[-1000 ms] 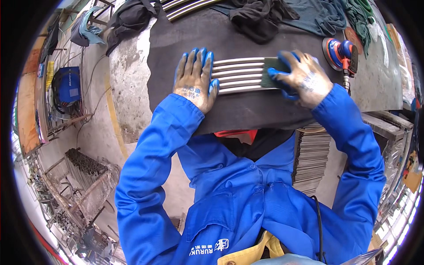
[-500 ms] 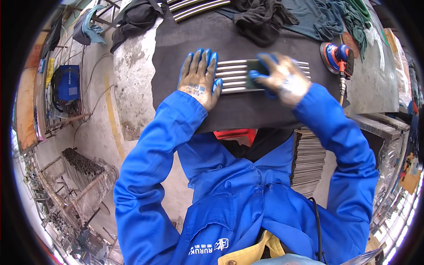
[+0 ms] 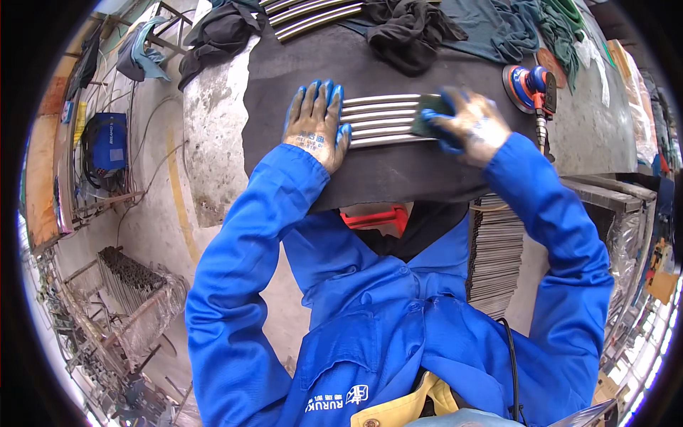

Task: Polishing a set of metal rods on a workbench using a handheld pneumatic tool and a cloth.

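Several shiny metal bars (image 3: 380,121) lie side by side on a dark mat (image 3: 384,174) that covers the bench. My left hand (image 3: 314,122), in a soiled glove with blue fingertips, lies flat with fingers stretched over the left ends of the bars. In my right hand (image 3: 466,124), gloved alike, is a dark green scouring pad (image 3: 427,116), pressed on the bars near their right ends. The fingers of the right hand curl over the pad and hide part of it, along with the right tips of the bars.
An orbital sander (image 3: 528,89) with a hose rests at the right of the mat. Dark cloths (image 3: 409,35) and more metal bars (image 3: 313,18) lie along the far side. Stacked bars (image 3: 494,256) stand below the bench, near a red stool (image 3: 377,217). A blue machine (image 3: 110,139) is at left.
My right hand has slid the scouring pad to the right along the bars. The left hand stays flat on their left ends. The whole view has shifted slightly.
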### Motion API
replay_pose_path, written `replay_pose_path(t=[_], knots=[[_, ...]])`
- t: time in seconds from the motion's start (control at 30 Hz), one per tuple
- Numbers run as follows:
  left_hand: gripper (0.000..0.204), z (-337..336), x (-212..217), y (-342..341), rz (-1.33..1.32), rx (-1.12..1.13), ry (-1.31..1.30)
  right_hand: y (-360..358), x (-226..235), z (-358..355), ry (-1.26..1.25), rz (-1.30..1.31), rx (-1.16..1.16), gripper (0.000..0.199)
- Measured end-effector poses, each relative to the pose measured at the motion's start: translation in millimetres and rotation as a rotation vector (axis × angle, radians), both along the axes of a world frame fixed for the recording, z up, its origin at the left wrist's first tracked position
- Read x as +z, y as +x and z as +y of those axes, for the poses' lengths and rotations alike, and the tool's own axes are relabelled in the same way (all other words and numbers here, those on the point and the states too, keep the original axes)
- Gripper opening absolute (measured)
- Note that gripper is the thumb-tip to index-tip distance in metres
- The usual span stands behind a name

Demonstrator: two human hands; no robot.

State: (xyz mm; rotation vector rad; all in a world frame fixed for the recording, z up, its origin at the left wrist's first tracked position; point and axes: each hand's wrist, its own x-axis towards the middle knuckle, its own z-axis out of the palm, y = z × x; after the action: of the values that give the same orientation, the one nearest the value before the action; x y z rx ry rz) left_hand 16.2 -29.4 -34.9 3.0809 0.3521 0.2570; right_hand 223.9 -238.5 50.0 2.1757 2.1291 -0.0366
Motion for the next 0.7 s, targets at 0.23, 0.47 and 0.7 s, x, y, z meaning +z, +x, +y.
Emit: replay_pose_path(t=[0.23,0.47,0.7], knots=[[0.070,1.6,-0.6,7.0,0.013,-0.009,-0.003,1.9,-13.8,-8.9,0.067,0.124,-0.101,0.054],[0.070,-1.2,2.6,6.7,0.049,0.009,-0.006,5.5,-24.4,-17.9,0.136,0.059,-0.086,0.052],[0.070,-2.6,1.9,1.8,0.062,0.016,0.002,-6.7,-20.5,-10.1,0.103,0.018,-0.085,0.051]])
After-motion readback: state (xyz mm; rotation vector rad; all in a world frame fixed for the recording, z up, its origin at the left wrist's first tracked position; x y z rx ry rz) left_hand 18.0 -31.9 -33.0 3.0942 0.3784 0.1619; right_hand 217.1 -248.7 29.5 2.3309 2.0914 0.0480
